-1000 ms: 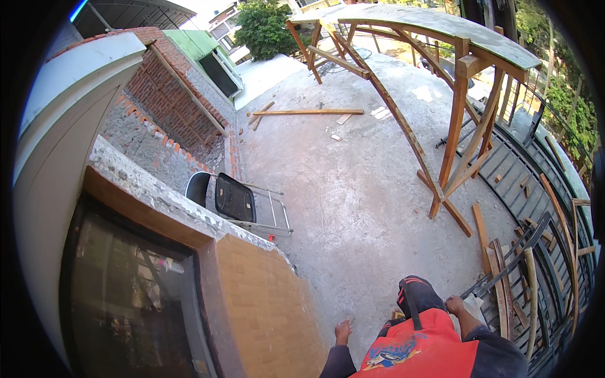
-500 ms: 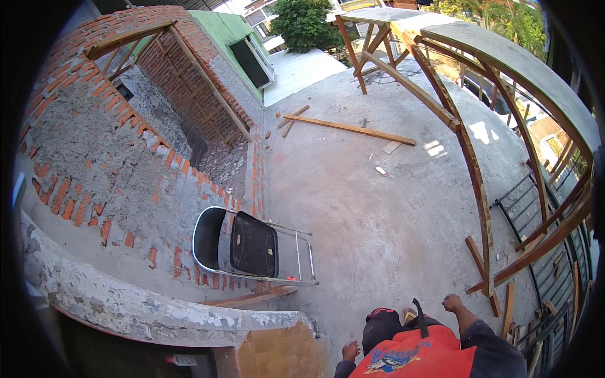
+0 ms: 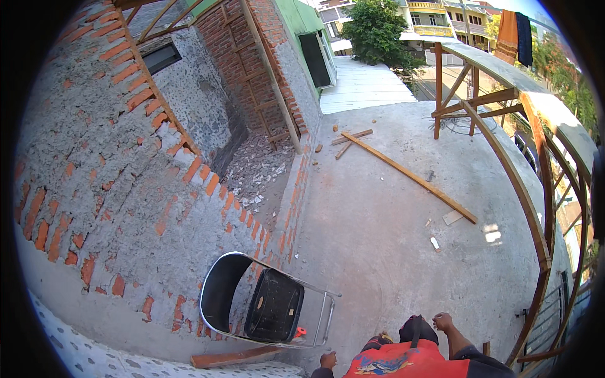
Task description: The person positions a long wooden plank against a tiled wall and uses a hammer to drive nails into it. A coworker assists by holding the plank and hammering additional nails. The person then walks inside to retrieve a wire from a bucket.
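My left hand (image 3: 328, 360) hangs low beside my red shirt, near the feet of a folding chair (image 3: 274, 305) with a black seat and a metal frame. It is small in the picture, and how its fingers are set cannot be made out. On the other side, my right hand (image 3: 443, 322) is held out in front of my body over the concrete floor. Its fingers are curled in, and nothing shows in them. Neither hand touches the chair. A small orange-red object (image 3: 300, 331) lies by the chair's frame.
A long wooden beam (image 3: 409, 176) crosses shorter pieces on the concrete floor (image 3: 372, 252). Wooden framing (image 3: 535, 233) curves along the right. A rough brick wall (image 3: 126, 208) with an opening onto rubble (image 3: 255, 176) stands left. A wood plank (image 3: 236, 357) lies below the chair.
My view has swung to the right and lifted, and the brick wall looks nearer. The chair now appears lower in the picture. Both hands stay beside my body.
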